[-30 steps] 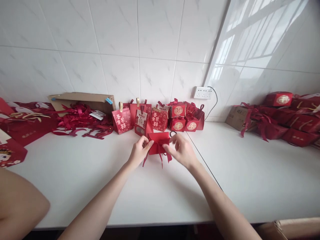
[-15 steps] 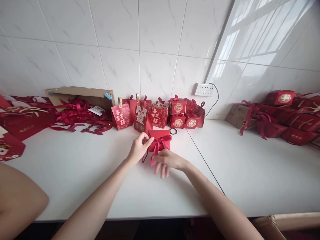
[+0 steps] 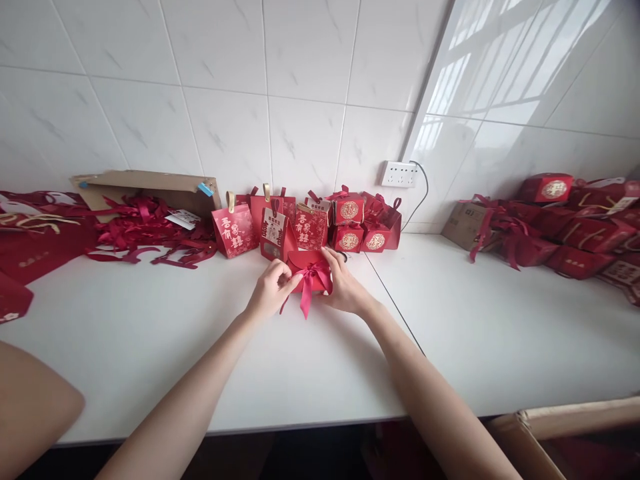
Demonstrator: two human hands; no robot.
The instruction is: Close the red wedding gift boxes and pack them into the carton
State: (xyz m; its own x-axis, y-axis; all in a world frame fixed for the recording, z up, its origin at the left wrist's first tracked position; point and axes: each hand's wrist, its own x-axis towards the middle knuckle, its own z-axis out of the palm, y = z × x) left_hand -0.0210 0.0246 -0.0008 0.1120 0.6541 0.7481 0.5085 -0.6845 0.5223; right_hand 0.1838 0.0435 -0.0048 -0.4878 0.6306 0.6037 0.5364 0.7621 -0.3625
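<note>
1. My right hand (image 3: 345, 283) has moved off the bow (image 3: 314, 271) and now holds the red box (image 3: 303, 259) by its right side.
2. My left hand (image 3: 273, 287) grips its left side.
3. It sits on the table (image 3: 280, 373), near gift bags (image 3: 235, 230); the bow looks tied.

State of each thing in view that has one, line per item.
red gift box: flap down, held between both hands
pink-red ribbon: tied in a bow, tail hanging
left hand: gripping the box's left edge
right hand: curled around its right side
back-left cardboard box: open
ribbon heap: loose, spilling onto table
gold-seal boxes: shut, stacked
front-right cardboard box: open
</note>
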